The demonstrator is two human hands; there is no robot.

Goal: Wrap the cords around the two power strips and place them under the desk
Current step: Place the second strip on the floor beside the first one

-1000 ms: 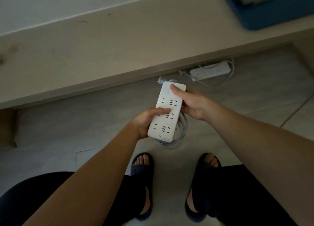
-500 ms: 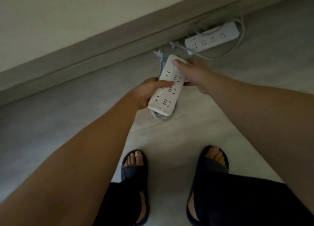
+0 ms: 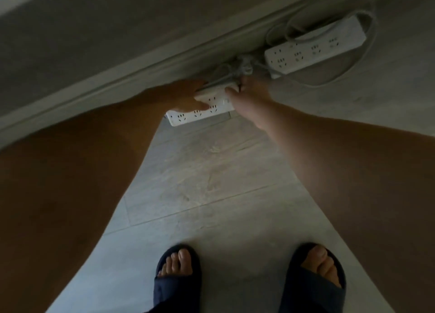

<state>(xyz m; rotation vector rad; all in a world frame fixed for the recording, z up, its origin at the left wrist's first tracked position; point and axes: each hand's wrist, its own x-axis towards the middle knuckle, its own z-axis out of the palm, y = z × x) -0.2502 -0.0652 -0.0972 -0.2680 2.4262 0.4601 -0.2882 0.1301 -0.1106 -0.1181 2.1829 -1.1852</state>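
Two power strips: near strip [image 3: 188,117] gripped by left hand [image 3: 186,96] and right hand [image 3: 249,93], far strip [image 3: 315,46] loose-corded on floor [image 3: 211,171].

Both forearms are bare, with no sleeves, watch or bands showing down to the left hand [image 3: 188,96] and right hand [image 3: 250,93]. The feet wear dark navy open-toed slippers, the left slipper [image 3: 177,286] at six o'clock and the right slipper [image 3: 314,289] at five o'clock, toes uncovered.
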